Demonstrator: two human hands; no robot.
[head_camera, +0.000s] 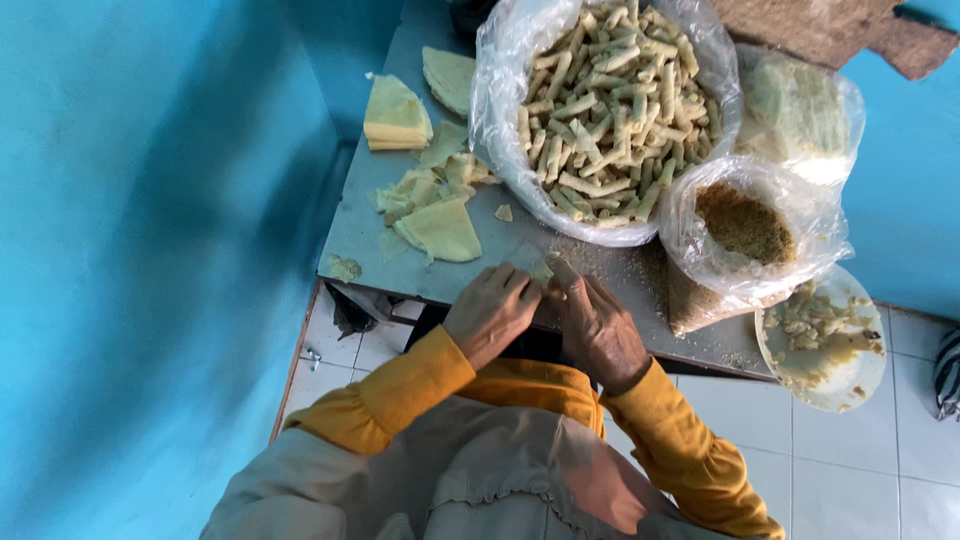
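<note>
Head view: the left hand and the right hand, both in orange-yellow sleeves, meet at the near edge of the flat grey metal work table. The fingers of both hands are curled narrow and pressed down around a small pale yellow pastry wrapper piece, which lies on the table between the fingertips; most of it is hidden, so whether it is already rolled cannot be told. Loose triangular pale yellow wrapper sheets lie just beyond the left hand, and a neat stack of folded wrapper sheets sits further back. Beyond the hands stands a large clear plastic bag of finished pale rolled sticks. To its right, a smaller clear plastic bag of brown crumbs stands near the right hand, and a round white plate of lumpy yellowish filling overhangs the table edge. Judged risks: the wrapper piece is worked close to the table edge, so a slip of the fingers could push it off onto the white tiled floor. Uneven pressure could tear the thin sheet. The overhanging plate could tip if the right elbow swings out against it.
</note>
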